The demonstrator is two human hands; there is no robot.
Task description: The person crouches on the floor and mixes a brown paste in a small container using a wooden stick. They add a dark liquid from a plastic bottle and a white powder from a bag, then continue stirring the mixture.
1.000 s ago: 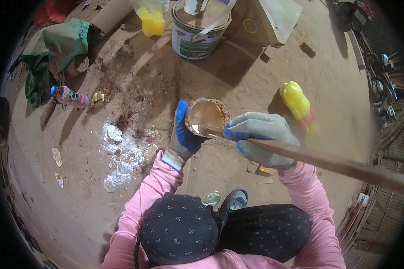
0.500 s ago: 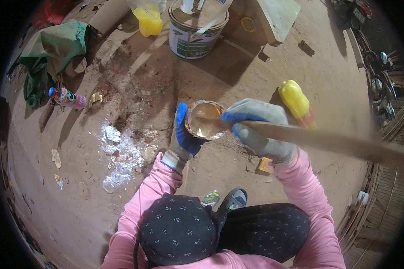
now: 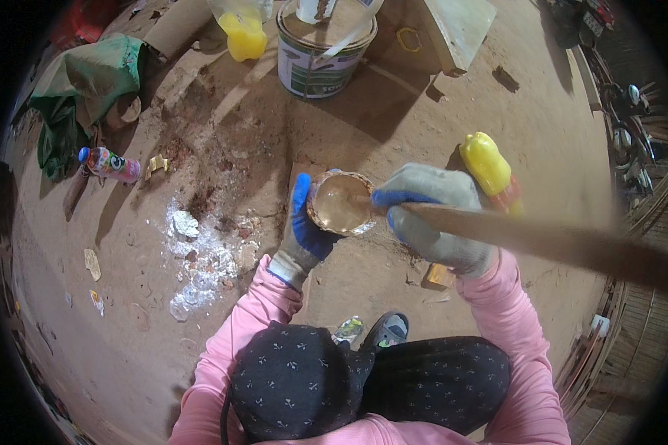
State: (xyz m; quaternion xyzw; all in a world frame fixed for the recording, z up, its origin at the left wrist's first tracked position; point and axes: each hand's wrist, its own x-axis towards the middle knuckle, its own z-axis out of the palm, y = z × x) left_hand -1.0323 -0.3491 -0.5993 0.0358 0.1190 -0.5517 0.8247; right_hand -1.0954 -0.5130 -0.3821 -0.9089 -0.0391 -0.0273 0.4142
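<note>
the gloved left hand (image 3: pixel 304 239) wraps around a small round cup (image 3: pixel 340 203) of brown liquid held above the dirt floor (image 3: pixel 393 282), while the gloved right hand (image 3: pixel 432 216) clasps a long wooden stick (image 3: pixel 542 239) whose end dips into the cup, with a yellow bottle (image 3: pixel 487 165) just beyond and a paint can (image 3: pixel 321 53) farther off.

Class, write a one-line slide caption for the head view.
Gloved left hand holds a small cup while the right hand dips a long stick in.

Stick (image 3: pixel 542 237) swung up from its earlier downward slant, now nearer level. Right hand (image 3: pixel 430 215) shifted higher along it, tip dipped deeper into small cup (image 3: pixel 340 202).
</note>
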